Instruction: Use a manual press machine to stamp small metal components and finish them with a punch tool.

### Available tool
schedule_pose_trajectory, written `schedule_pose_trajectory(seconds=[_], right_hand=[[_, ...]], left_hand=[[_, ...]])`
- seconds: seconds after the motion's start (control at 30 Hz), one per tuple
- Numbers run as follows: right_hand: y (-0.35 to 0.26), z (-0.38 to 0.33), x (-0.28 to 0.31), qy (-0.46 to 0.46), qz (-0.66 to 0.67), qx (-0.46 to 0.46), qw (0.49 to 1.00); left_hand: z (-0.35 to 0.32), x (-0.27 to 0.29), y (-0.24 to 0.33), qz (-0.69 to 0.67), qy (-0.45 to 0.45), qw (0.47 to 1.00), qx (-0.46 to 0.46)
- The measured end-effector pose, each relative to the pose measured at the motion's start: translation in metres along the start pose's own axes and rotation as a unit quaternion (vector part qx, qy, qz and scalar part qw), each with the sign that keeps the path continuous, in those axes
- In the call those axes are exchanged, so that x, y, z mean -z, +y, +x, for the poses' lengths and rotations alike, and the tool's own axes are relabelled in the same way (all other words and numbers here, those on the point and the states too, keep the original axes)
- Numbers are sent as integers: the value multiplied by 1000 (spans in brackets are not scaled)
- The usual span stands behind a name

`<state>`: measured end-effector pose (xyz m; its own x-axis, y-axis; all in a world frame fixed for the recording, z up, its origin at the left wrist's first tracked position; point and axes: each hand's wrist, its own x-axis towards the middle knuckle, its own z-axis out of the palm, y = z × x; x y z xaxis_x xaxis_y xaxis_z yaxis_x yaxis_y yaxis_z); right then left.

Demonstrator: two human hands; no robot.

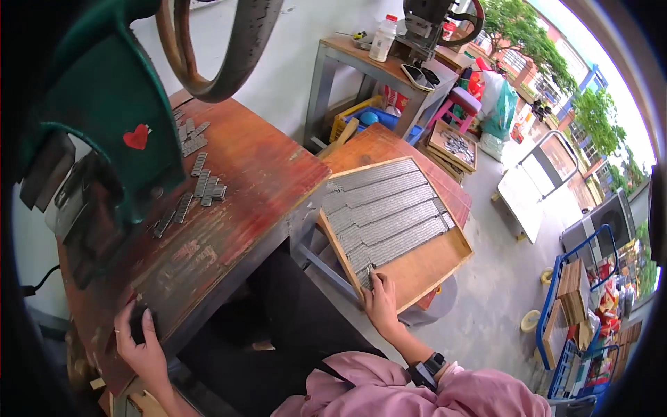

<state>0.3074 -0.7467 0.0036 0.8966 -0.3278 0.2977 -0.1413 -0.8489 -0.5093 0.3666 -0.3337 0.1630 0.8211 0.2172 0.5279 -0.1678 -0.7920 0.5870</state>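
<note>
At the near left corner of the tray, my right hand point(381, 303) has its fingertips closed on small grey metal pieces point(369, 270) at the end of a row. The shallow wooden tray point(424, 278) is lined with rows of such pieces point(389, 201), and its near right part shows bare wood. My left hand point(144, 351) rests at the near edge of the red-brown worktable point(243, 160), thumb and fingers apart. A dark patch lies between them; I cannot tell if it is a thing or shadow. Short linked metal strips point(207, 186) lie loose on the worktable.
A green machine point(104, 90) with a large handwheel point(236, 55) rises over the worktable. Behind, a bench point(340, 52) holds a white bottle point(383, 40), phones and another machine. Right of the tray are a flat trolley point(521, 198), stacked wooden trays point(451, 146) and a blue cart point(552, 313).
</note>
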Motion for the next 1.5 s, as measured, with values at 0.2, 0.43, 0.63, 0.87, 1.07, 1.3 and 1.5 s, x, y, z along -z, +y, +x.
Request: schedule_pose_trajectory(seconds=[0.2,0.43,0.63,0.87,1.07,1.3,1.5], right_hand=[[5,-8,-11,-4,-16,-43,999],[41,-15,-26,-27,-165,-9,986],[-5,15,-14,53,1,156,986],[-113,37,4,11,78,217,973],[-157,29,-4,-19,129,271,954],[-178,28,4,28,112,281,953],[-190,30,1,16,82,321,944]], left_hand=[[-1,6,9,8,5,1000,6],[-62,27,-9,24,169,985,-19],[-130,94,-71,148,256,949,106],[-172,144,-166,220,223,859,406],[-169,125,-221,481,163,764,398],[-174,113,-236,557,99,722,398],[-164,128,-231,438,145,746,480]])
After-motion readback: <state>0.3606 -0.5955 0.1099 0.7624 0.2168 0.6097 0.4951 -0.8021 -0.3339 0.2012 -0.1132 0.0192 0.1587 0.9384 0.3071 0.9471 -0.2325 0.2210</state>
